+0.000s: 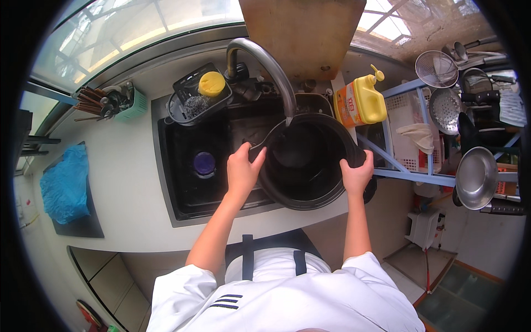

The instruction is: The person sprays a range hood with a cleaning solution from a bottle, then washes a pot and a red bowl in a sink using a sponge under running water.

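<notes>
A large black pot or tub is tilted over the right part of the black double sink. My left hand grips its left handle, and my right hand grips the one on the right. The curved metal faucet ends at the pot's upper left rim. Dark liquid seems to lie inside, though the depth is hard to tell. In the left basin sits a round purple drain piece. A grey caddy behind it holds a yellow sponge and steel wool.
A yellow detergent jug stands right behind the pot. On the left are a green cutlery basket and a blue plastic bag on a dark board. Strainers and a metal pan hang along the blue rack at right.
</notes>
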The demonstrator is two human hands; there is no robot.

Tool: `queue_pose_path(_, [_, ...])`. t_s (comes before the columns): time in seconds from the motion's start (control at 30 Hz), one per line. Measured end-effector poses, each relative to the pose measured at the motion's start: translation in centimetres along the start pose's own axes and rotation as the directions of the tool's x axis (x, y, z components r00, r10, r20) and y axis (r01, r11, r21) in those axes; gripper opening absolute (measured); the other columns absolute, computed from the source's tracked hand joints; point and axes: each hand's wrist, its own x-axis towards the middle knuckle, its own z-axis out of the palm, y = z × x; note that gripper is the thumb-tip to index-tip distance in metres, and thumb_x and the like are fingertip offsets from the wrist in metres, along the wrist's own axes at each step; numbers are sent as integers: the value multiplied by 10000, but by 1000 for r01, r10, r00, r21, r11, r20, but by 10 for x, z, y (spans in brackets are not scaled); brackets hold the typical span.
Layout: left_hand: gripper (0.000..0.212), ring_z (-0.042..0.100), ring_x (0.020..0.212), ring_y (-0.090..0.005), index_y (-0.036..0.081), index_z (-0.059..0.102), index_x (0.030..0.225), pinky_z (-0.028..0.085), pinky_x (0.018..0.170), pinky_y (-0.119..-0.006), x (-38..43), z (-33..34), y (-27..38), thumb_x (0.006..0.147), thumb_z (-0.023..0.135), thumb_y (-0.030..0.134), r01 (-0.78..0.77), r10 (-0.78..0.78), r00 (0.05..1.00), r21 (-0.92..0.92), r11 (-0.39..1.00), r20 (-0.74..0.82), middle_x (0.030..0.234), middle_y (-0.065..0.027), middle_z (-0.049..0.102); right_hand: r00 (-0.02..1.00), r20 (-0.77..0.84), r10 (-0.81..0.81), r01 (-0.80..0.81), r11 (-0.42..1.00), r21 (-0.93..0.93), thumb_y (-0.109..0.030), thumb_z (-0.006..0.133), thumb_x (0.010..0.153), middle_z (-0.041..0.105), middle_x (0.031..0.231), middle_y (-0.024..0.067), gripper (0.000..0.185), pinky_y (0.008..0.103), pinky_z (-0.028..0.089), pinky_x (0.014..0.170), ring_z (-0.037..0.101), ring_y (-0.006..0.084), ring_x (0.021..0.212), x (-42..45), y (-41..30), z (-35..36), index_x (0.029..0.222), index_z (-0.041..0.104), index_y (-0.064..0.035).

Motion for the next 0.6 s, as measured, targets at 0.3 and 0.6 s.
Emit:
queue_pose_path(0.3, [387,582,638,-383,-66,559,792,448,600,-405,-5,-58,-11,850,686,295,226,-213,973,200,953,-85,707,-240,581,873,487,-37,168,959,-229,-254,740,631,658,897,220,577,445,510,766,631,397,869,29,-45,35,1093,501,-6])
queue_pose_path(0.6, [407,636,699,-357,-51,605,940,483,655,-410,4,-37,-6,859,679,340,271,-288,956,219,937,48,750,-224,637,869,477,-130,220,966,-137,-156,721,647,661,920,183,512,439,507,775,627,380,892,35,-44,3,1125,546,-104])
